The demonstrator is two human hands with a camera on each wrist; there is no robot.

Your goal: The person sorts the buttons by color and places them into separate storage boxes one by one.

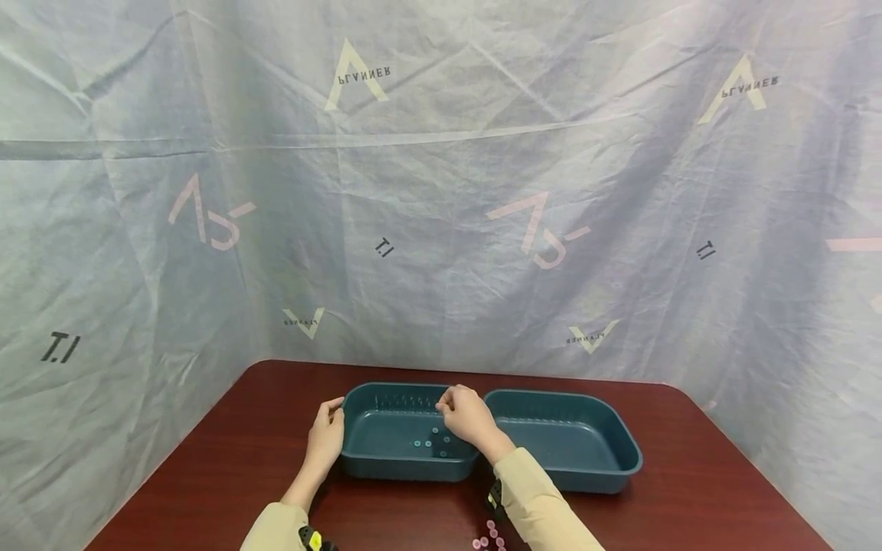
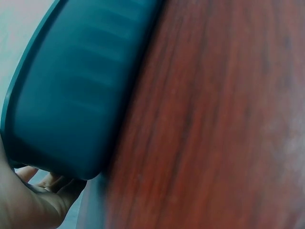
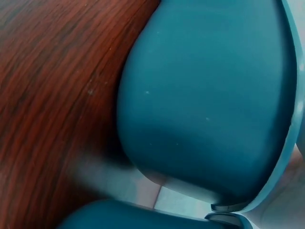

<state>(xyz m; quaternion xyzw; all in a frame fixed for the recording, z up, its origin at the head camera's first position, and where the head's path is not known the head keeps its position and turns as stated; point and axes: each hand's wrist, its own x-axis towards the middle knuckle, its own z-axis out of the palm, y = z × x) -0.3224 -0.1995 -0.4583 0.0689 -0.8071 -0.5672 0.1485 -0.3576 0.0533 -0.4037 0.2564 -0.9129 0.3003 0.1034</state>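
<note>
A teal tray [image 1: 351, 468] stands left of a second one, with several small light-blue button-like discs [image 1: 428, 444] on its floor. My left hand [image 1: 325, 440] rests against its outer left end, and the left wrist view shows its fingers [image 2: 59, 191] by the tray's end wall. Over this tray's right end is my right hand [image 1: 468, 415], fingers bent and fingertips close together. Whether a small piece is between those fingertips is too small to tell. In the right wrist view, a tray wall [image 3: 205, 105] hides most of that hand.
Beside it on the right stands the second teal tray [image 1: 599, 482]. Several small pink button-like discs [image 1: 491, 533] lie at the front of the dark red wooden table [image 1: 400, 516], near the right sleeve. A grey printed sheet [image 1: 427, 306] hangs behind the table.
</note>
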